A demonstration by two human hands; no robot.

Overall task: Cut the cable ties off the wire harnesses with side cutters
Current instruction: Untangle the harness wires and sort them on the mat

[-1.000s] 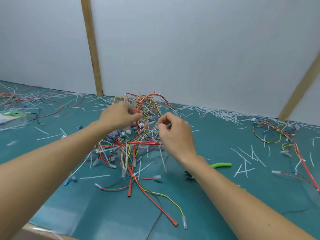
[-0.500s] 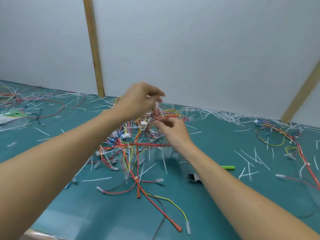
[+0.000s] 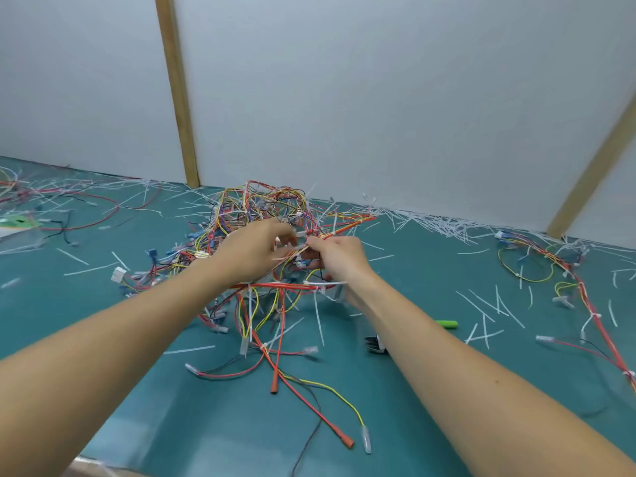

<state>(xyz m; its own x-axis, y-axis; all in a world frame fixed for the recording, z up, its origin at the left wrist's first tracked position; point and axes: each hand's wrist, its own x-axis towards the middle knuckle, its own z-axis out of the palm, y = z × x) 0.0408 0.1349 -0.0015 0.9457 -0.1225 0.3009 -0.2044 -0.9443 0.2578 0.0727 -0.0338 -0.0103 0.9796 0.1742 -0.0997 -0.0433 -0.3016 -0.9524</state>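
Wire harness (image 3: 261,235): tangled bundle, mid-desk (image 3: 103,356). Light, limp, snag-prone; hold beside tie. Left hand (image 3: 254,249), right hand (image 3: 339,258): both pinching strands, fingertips nearly touching. Side cutters (image 3: 377,344): on desk, unheld, partly behind right forearm. Cut cable ties (image 3: 488,308): scattered.

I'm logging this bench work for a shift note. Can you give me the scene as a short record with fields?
surface: teal mat
left hand: fingers in the harness, grip unclear
right hand: pinching wires of the harness
cutters: lying on the mat beside the right forearm, green handle, not held
second harness: far right, untouched
cut ties: white strips scattered over the mat
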